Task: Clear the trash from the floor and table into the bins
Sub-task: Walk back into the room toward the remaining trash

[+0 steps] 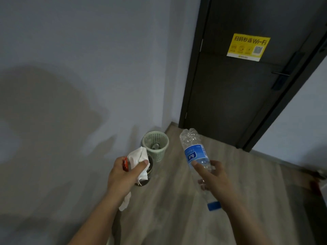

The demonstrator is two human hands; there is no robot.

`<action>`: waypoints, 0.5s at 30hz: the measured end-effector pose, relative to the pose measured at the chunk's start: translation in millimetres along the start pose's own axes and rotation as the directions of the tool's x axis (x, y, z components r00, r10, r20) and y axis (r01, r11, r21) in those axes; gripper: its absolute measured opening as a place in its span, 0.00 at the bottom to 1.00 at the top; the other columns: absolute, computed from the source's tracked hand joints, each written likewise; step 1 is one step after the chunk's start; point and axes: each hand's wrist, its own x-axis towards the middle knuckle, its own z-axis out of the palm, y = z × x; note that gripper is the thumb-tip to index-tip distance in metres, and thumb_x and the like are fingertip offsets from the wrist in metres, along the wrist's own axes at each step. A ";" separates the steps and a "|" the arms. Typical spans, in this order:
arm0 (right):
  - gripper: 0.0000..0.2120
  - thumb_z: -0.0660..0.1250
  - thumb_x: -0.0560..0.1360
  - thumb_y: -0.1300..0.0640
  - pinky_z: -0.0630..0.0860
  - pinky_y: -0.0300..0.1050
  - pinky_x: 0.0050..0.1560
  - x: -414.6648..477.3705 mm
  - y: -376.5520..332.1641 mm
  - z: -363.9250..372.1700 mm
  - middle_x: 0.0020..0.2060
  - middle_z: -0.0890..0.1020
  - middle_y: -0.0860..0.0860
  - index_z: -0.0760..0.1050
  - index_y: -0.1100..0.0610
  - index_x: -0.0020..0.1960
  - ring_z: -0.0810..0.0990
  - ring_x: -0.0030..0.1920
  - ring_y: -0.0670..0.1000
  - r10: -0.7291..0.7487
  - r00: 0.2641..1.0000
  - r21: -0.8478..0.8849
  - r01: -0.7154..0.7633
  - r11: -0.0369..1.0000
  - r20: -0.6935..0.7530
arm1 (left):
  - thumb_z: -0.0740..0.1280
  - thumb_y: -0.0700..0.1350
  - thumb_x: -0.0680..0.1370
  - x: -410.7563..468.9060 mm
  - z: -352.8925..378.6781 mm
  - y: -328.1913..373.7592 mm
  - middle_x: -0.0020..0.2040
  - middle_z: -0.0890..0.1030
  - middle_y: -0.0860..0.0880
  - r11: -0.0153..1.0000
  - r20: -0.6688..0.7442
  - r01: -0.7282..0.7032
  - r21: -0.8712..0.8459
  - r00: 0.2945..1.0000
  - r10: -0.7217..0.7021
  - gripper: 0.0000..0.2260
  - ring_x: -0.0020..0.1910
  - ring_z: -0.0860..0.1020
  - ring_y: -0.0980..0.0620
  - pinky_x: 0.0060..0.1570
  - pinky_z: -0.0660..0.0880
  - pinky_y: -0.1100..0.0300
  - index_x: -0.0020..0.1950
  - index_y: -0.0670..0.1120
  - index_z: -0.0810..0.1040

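My left hand [123,175] is closed around crumpled white tissue paper [138,157] and a small red wrapper [125,163]. It hovers over a dark bin [147,180] on the floor, mostly hidden behind the hand and tissue. My right hand [215,181] grips a clear plastic water bottle [193,149] with a blue label, held bottom-up with its blue cap [213,206] toward me. A pale green perforated bin [155,145] stands in the wall corner, just beyond the dark bin, with something clear lying inside it.
A grey wall runs along the left. A dark door [238,96] with a yellow Wi-Fi sticker [247,46] closes off the far end. Wood-look floor [177,209] stretches between my arms. A blurred reddish object [316,184] sits at the right edge.
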 end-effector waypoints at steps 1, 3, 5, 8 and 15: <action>0.25 0.68 0.73 0.42 0.80 0.51 0.46 15.3 -3.7 3.4 0.42 0.79 0.49 0.64 0.52 0.62 0.83 0.43 0.53 0.009 1.000 0.002 -0.009 1.000 0.012 | 0.75 0.55 0.69 14.5 6.7 0.9 0.46 0.79 0.55 1.000 0.003 0.008 0.014 1.000 -0.008 0.21 0.43 0.77 0.57 0.36 0.70 0.62 0.57 0.50 0.73; 0.22 0.68 0.73 0.42 0.80 0.52 0.47 47.6 -11.0 11.2 0.42 0.79 0.50 0.63 0.51 0.59 0.82 0.42 0.53 0.020 1.000 -0.003 -0.020 1.000 0.011 | 0.75 0.56 0.68 45.1 19.5 1.4 0.47 0.79 0.54 0.998 0.016 0.038 0.041 0.999 -0.039 0.22 0.44 0.77 0.56 0.36 0.70 0.61 0.56 0.49 0.73; 0.22 0.69 0.73 0.43 0.80 0.51 0.47 82.3 -18.3 20.9 0.43 0.79 0.50 0.63 0.50 0.58 0.82 0.42 0.52 0.028 1.000 -0.016 -0.028 0.999 0.008 | 0.76 0.60 0.65 80.9 31.3 1.7 0.48 0.80 0.52 0.997 0.033 0.063 0.055 0.997 -0.065 0.25 0.44 0.78 0.54 0.39 0.73 0.59 0.55 0.50 0.74; 0.21 0.69 0.73 0.44 0.80 0.51 0.45 135.2 -32.5 36.0 0.43 0.79 0.52 0.64 0.52 0.58 0.82 0.41 0.53 0.043 0.999 -0.028 -0.043 0.999 0.014 | 0.75 0.62 0.63 140.0 45.9 5.9 0.48 0.81 0.52 0.994 0.058 0.085 0.070 0.994 -0.089 0.28 0.44 0.79 0.55 0.40 0.74 0.59 0.56 0.49 0.75; 0.24 0.68 0.74 0.43 0.80 0.47 0.43 251.8 -68.0 79.8 0.46 0.79 0.52 0.66 0.56 0.63 0.83 0.42 0.53 0.116 0.993 -0.080 -0.115 0.990 0.010 | 0.75 0.56 0.69 260.0 69.7 21.4 0.47 0.77 0.53 0.977 0.100 0.165 0.133 0.979 -0.178 0.22 0.41 0.75 0.59 0.33 0.68 0.64 0.55 0.48 0.72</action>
